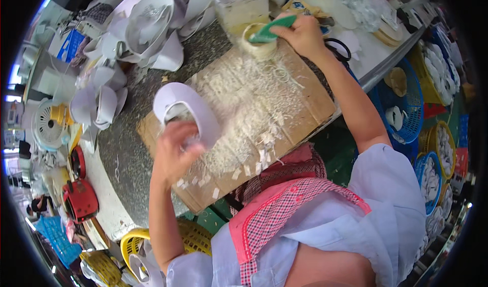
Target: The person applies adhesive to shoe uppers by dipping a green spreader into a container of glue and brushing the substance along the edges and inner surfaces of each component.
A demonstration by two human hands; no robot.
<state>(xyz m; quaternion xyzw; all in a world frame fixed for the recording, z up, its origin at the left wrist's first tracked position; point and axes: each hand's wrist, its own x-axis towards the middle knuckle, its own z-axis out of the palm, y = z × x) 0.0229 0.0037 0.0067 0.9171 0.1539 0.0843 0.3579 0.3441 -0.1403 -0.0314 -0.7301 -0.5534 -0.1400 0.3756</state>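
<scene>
A white shell [178, 96] is sitting tilted above the cardboard [305, 91], toward nine o'clock from the board's middle, its opening facing the person. The left hand [178, 147] is reaching to that opening from seven o'clock; its fingers are blurring, so whether they are gripping the shell I cannot tell. The right hand [304, 35] is working at one o'clock, its fingers pinching a green scraper [272, 30] that is slanting over the mouth of a crusted pot [260, 52]. Pale residue is coating the cardboard, and small white scraps [236, 173] are lying along its six o'clock edge. The cardboard is resting on a speckled counter [122, 160]. Further out, a clear bin [239, 7] is standing at twelve o'clock, more white shells [150, 22] are piling up around ten to eleven, a fan [47, 122] is standing at nine, and a blue basket [414, 109] is sitting at three.
</scene>
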